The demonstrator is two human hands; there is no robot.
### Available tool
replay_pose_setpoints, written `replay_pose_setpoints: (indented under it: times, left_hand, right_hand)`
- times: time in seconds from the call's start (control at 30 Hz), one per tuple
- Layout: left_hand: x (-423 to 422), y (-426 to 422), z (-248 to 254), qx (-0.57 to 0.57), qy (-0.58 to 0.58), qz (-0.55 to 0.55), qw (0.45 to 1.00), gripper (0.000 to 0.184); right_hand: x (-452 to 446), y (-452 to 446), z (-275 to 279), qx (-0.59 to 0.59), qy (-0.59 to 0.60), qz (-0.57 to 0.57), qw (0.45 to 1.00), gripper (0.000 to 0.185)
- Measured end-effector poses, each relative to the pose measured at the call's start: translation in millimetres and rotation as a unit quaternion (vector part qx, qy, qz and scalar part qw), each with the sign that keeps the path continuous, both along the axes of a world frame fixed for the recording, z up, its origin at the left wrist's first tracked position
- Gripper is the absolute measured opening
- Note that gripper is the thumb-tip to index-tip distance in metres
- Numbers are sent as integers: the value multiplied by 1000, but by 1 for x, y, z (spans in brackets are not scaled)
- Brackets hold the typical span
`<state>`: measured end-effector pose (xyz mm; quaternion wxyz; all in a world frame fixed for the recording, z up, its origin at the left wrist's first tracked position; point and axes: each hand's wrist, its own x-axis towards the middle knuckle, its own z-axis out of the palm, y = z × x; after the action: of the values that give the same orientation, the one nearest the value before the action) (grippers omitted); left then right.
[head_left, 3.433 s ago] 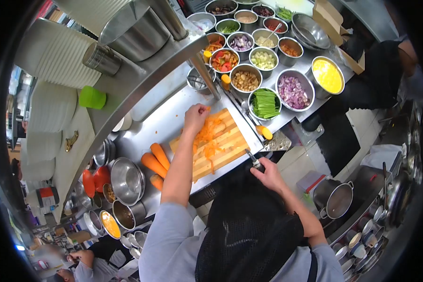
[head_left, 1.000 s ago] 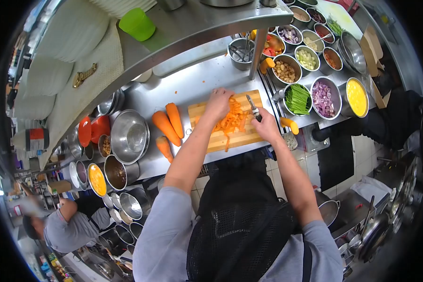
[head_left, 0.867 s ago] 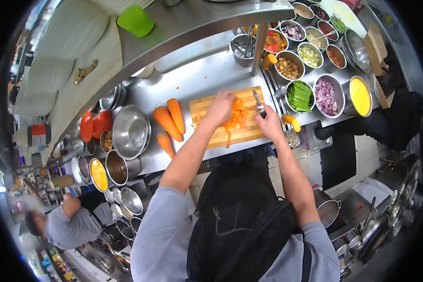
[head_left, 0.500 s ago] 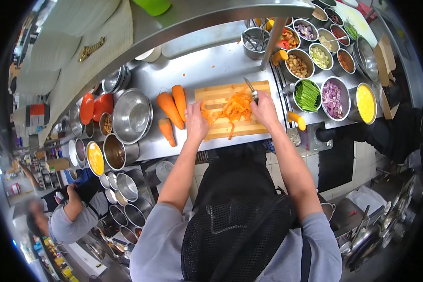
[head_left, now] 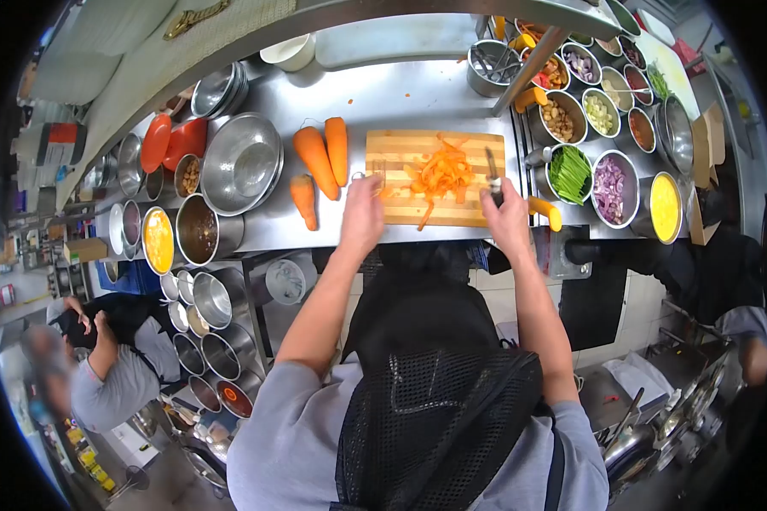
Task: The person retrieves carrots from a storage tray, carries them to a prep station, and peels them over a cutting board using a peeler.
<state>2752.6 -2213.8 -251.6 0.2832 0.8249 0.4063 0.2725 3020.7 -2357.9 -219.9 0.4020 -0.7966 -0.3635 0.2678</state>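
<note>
A wooden cutting board [head_left: 388,153] lies on the steel counter, with a heap of orange carrot peelings [head_left: 441,173] on its middle. My left hand [head_left: 363,213] is at the board's left edge; its fingers are blurred by motion, and whether they hold anything cannot be made out. At the board's right edge my right hand [head_left: 508,217] is closed round the dark handle of a peeler [head_left: 493,170], its blade pointing away from me. Left of the board, three carrots [head_left: 315,162] lie on the counter.
Nested steel bowls [head_left: 241,162], a sauce pot [head_left: 198,230] and red bowls [head_left: 184,143] stand left. On the right are containers of green vegetables [head_left: 569,175], chopped onion [head_left: 614,189] and yellow liquid [head_left: 666,207]. A steel shelf [head_left: 383,17] overhangs the back. A co-worker [head_left: 123,366] is far left.
My left hand has moved from over the peelings to the board's left edge. My right hand has stayed on the right with the peeler. The camera view has shifted and turned.
</note>
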Motion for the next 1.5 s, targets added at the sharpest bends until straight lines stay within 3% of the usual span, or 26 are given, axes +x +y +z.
replay_pose_setpoints:
  times: [0.03,0.07,0.13,0.2,0.3,0.4,0.57,0.7,0.93,1.0,1.23,1.37,1.43,1.5]
  left_hand:
    - [-24,-2,-12,-60,-10,39,997,30]
    - [-46,-4,-11,-16,74,34,997,27]
    - [-70,-18,-25,-31,89,34,995,26]
    - [-70,-24,-28,-41,98,29,994,25]
    - [-62,-32,-31,5,141,31,990,25]
    - [-59,-35,-36,-57,159,93,981,15]
    - [-56,-33,-38,-78,173,104,976,16]
    - [-64,-33,-50,-88,142,87,982,21]
    - [-48,-32,-35,-80,196,128,969,26]
    - [-55,-30,-38,-159,155,145,964,25]
    - [-59,-18,-12,-116,185,106,970,19]
    - [-25,-6,13,-136,99,38,985,12]
    - [-1,5,-1,10,80,-38,996,21]
    - [20,9,-23,42,98,-11,994,25]
  right_hand:
    - [-11,-2,8,-3,-21,16,1000,26]
    - [-21,-4,-12,12,-60,31,998,27]
    - [-50,7,-6,-38,-93,57,993,37]
    - [-70,21,-32,-27,-159,98,982,38]
    - [-86,33,-41,-97,-144,103,979,31]
    - [-75,35,-32,-85,-181,143,969,26]
    - [-32,56,-3,-67,-182,134,972,24]
    - [-2,42,7,-37,-162,58,984,30]
    - [3,-31,-24,-75,-111,8,991,23]
    - [-2,-43,-26,-70,-107,-3,992,24]
    - [-4,-53,-22,-39,-72,-28,996,29]
    - [-4,-55,-35,10,-91,-35,995,32]
    - [-2,-51,-43,2,-73,-27,997,32]
    - [2,-46,-47,-4,-59,-23,998,32]
